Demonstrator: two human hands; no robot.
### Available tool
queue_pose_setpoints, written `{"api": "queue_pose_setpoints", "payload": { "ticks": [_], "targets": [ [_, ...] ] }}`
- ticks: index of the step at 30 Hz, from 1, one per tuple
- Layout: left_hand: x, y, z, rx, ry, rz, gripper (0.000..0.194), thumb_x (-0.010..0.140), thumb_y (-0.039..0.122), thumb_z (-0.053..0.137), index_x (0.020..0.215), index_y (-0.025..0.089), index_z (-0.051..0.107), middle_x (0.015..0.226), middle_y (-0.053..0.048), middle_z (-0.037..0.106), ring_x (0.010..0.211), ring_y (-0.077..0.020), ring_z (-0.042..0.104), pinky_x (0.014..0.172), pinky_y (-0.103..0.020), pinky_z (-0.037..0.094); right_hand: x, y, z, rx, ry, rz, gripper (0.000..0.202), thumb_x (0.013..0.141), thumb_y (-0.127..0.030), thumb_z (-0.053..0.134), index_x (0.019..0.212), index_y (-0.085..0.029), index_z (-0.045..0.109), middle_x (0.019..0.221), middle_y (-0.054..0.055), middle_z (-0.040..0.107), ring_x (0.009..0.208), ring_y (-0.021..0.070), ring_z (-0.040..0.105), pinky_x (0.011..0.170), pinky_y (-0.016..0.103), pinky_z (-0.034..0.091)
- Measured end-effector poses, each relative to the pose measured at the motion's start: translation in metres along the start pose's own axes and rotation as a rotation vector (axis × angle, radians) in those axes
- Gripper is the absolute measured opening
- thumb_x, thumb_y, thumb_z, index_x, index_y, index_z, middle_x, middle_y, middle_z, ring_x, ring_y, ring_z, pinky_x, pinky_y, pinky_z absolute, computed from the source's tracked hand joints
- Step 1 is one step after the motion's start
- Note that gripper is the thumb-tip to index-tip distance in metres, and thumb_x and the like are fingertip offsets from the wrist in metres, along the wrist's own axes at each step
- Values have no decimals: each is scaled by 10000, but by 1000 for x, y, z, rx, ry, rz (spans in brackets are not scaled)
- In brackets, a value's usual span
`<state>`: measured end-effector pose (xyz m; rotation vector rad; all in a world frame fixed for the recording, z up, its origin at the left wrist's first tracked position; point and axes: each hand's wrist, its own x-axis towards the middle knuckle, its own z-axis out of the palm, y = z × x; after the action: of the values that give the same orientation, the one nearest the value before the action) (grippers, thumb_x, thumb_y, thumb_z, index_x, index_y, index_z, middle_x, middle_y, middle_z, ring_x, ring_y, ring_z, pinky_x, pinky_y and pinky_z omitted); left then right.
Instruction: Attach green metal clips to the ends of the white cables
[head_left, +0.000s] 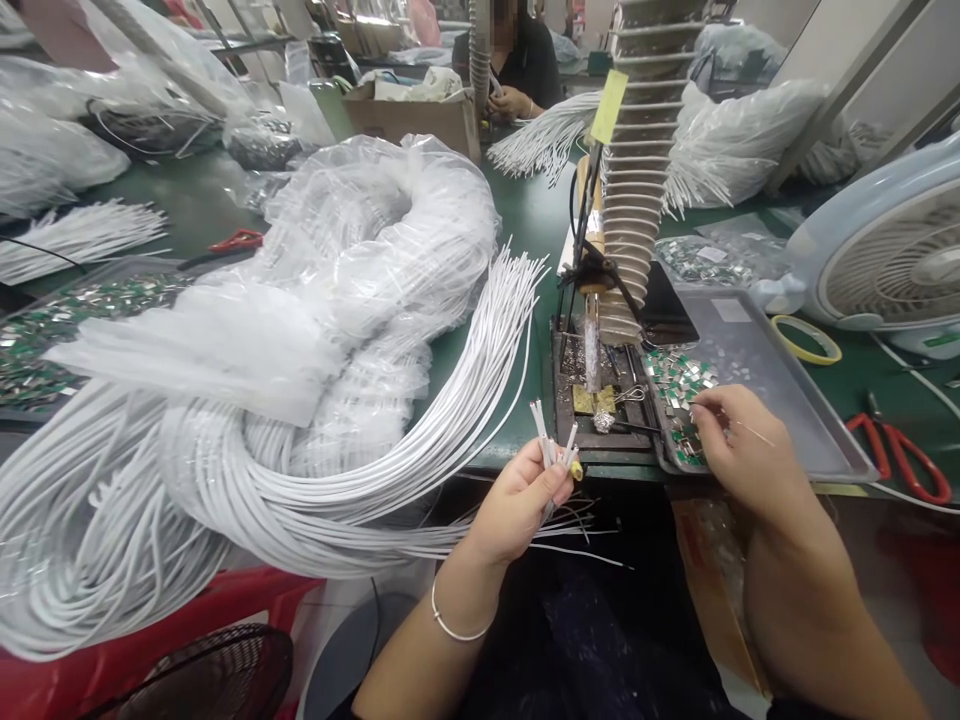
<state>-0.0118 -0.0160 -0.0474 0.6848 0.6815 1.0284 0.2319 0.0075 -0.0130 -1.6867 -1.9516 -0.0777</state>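
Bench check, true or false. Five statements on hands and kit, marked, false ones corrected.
1. The left hand holds short white wires. True.
2. The right hand rests on the fan. False: it is at the small green boards.
3. A bracelet circles the right wrist. False: it is on the left arm.
4. A red-handled tool lies right of the tray. True.
5. The fan stands left of the tray. False: right.

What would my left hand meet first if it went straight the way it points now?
Probably the soldering stand base, at its front edge, just ahead of the left hand and its white cables; their height difference is unclear.
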Motion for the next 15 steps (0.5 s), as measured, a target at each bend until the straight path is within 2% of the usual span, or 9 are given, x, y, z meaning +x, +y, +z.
{"api": "queue_pose_setpoints", "payload": {
  "ticks": [3,5,10,12,15],
  "targets": [
    [-1,-3,-2,30,-42,-2,291,731,387,699,813,163,533,709,18,479,539,-59,351,536,-238,264,-9,-15,-4,109,100,-11,92,859,-224,446,847,-219,537,786,29,597,704,161,577,668,283,458],
    [-2,-5,-2,68,-72,-13,305,738,415,687,807,168,521,697,19,476,538,-65,351,535,-242,267,-17,-28,-6,204,111,-26,95,868,-211,452,856,-222,546,747,16,590,664,151,573,644,275,464],
    [-5,-7,3,168,-137,-26,362,744,485,659,813,169,496,670,26,458,548,-70,354,544,-232,287,-33,-56,-4,434,16,-177,138,870,-191,462,907,-233,588,781,19,638,687,153,623,631,262,504],
    [-6,-7,4,262,-153,-12,390,745,518,640,832,164,503,707,13,475,587,-80,383,573,-229,317,-36,-59,0,472,-10,-206,136,866,-232,479,921,-248,603,813,23,672,677,164,648,608,268,529],
    [-8,-8,3,495,-107,31,393,754,540,609,828,161,534,740,2,480,639,-99,409,614,-232,361,-40,-54,8,484,-63,-200,169,848,-367,495,913,-293,633,824,31,705,693,211,690,594,312,575]
  ]
}}
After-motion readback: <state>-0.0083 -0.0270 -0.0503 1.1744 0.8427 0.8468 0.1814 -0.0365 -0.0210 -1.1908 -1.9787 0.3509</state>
